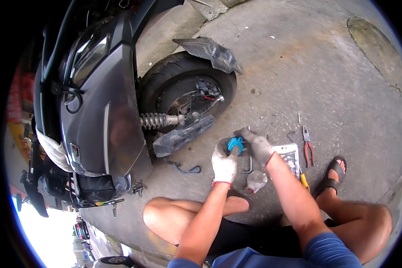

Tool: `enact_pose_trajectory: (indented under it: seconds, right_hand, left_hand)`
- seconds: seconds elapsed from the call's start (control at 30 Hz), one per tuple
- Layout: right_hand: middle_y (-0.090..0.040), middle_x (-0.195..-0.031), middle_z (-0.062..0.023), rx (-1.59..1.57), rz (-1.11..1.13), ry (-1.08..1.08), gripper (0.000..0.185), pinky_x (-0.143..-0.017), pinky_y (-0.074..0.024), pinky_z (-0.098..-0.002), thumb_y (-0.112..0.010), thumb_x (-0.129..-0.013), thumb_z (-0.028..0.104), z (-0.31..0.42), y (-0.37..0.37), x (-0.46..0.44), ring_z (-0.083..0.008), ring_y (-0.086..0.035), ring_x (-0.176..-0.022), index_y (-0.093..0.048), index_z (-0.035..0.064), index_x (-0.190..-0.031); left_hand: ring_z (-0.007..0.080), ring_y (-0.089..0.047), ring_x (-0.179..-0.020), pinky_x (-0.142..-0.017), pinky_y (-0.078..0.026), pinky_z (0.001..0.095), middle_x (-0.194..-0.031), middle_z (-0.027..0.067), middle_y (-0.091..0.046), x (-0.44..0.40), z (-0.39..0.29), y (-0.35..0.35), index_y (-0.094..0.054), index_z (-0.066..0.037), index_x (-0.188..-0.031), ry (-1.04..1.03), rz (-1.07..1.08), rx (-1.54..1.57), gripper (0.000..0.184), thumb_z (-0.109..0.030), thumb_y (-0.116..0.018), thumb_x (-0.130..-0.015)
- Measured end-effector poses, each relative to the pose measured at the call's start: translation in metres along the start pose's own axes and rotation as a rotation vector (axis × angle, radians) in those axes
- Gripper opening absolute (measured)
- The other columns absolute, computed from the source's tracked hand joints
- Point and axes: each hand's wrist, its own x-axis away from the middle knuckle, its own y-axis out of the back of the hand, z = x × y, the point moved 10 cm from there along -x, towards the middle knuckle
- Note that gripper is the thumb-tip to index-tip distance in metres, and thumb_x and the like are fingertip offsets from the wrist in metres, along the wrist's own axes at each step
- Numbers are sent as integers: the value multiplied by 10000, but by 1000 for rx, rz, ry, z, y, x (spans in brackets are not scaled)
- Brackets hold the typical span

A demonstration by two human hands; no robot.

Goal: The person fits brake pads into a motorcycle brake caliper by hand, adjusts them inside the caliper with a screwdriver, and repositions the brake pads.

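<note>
My left hand [224,164], in a pale knit glove with dark fingertips, is closed around a small teal piece [235,144]; its exact kind is not clear. Just to the right, my gloved right hand [258,146] has its fingers bent together towards the teal piece. Whatever those fingers may hold is hidden. Below the hands, a bent metal hex key [249,166] lies on the ground beside a crumpled whitish bundle [256,181]. Partly behind my right forearm is a tool case [288,154] with small pieces in it.
A scooter [105,107] stands at left, its rear wheel [165,80] and shock absorber [158,120] exposed. Red-handled pliers [308,149], a yellow-handled tool [304,180] and several small metal bits lie at right. A dark lever-like part [187,169] lies left of my hands.
</note>
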Motion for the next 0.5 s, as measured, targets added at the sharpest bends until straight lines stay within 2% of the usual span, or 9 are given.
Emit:
enact_pose_trajectory:
  seconds: [0.03,0.1,0.17,0.23,0.27,0.3,0.37,0.4,0.5]
  right_hand:
    - [-680,-1108,-118,-42,58,14,424,-818,-555,-395,-577,-1008,355,-4,-24,1,-231,-661,-931,-602,11,-1256]
    - [-673,-1059,-135,72,-166,247,410,-804,-565,-411,-558,-1018,334,1,-30,-7,-237,-656,-907,-580,6,-1262]
    - [-657,-988,-130,-155,-222,204,373,-787,-567,-429,-553,-1015,277,-5,-33,-13,-261,-654,-892,-566,-3,-1261]
    - [-635,-937,-112,-667,-63,27,328,-767,-565,-429,-548,-1000,205,-15,-46,-29,-260,-641,-833,-567,-13,-1244]
    - [-624,-886,-100,-620,-194,45,283,-686,-545,-410,-550,-978,206,-11,-34,-37,-239,-619,-727,-607,1,-1165]
    - [-624,-886,-100,-632,-188,46,283,-686,-545,-410,-550,-978,206,-1,-33,-43,-239,-619,-727,-607,1,-1165]
    - [-549,-749,-26,-434,-305,-20,233,-533,-440,-328,-530,-983,240,13,-13,-49,-161,-514,-597,-620,42,-1068]
    - [-486,-687,15,-530,-213,-23,240,-459,-345,-312,-554,-977,289,19,-16,-57,-125,-429,-510,-620,66,-1038]
    - [-486,-674,18,-326,-255,-32,239,-465,-346,-307,-571,-978,321,35,-5,-87,-123,-418,-491,-624,89,-994]
  left_hand:
    - [150,-664,-831,-731,-558,297,-988,108,-697,-3,-1,2,-632,15,-1170,-9,-3,-10,286,-24,-678,-890]
    - [156,-666,-822,-744,-551,293,-947,118,-698,-9,-21,9,-636,4,-1168,-137,-43,-295,298,-10,-680,-874]
    - [199,-682,-856,-780,-552,324,-966,141,-686,-17,-40,12,-643,-27,-1169,-196,-39,-429,330,-36,-706,-845]
    - [276,-688,-923,-814,-553,371,-1047,161,-662,-24,-84,1,-648,-60,-1179,-423,69,-686,373,-89,-735,-817]
    - [340,-661,-1016,-875,-538,416,-1124,181,-632,-34,-98,5,-642,-76,-1199,-391,110,-692,412,-136,-745,-804]
    - [364,-640,-1061,-921,-522,424,-1157,199,-627,-41,-127,10,-619,-61,-1235,-525,93,-818,449,-139,-734,-808]
    - [384,-623,-1089,-954,-507,430,-1172,214,-624,-75,-155,28,-600,-47,-1256,-511,123,-804,471,-147,-727,-813]
    - [389,-618,-1096,-962,-503,425,-1177,218,-623,-93,-162,36,-595,-45,-1261,-505,110,-885,474,-154,-724,-818]
    - [398,-592,-1155,-1012,-477,420,-1225,242,-613,-138,-155,48,-573,-35,-1306,-449,113,-975,546,-209,-739,-816]
